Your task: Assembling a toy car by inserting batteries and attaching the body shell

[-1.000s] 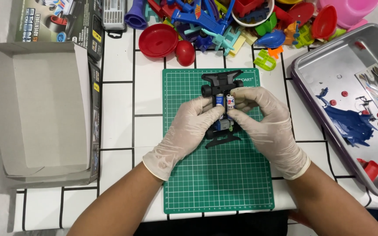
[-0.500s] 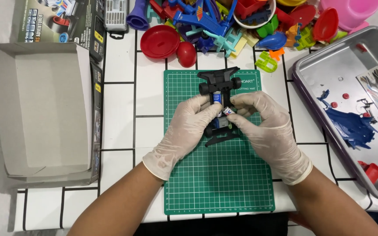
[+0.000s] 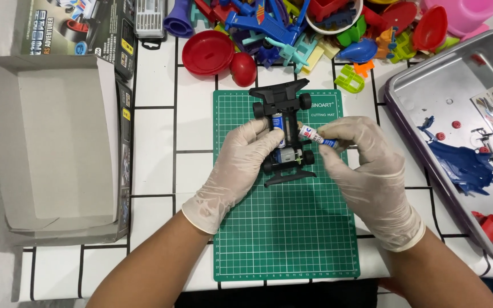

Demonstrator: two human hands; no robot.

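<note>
An open grey cardboard box (image 3: 58, 148) lies far left on the tabletop (image 3: 155, 131). The gloved left hand (image 3: 241, 165) grasps a black toy car frame (image 3: 283, 134) on the green cutting mat (image 3: 286, 228). The gloved right hand (image 3: 366, 171) pinches a small battery (image 3: 315, 136) tilted just above the frame. A metal tray (image 3: 429, 91) sits right.

A hobby table at home: green cutting mat (image 3: 292, 239), heap of plastic toys (image 3: 315, 28), metal tray (image 3: 457, 91).
</note>
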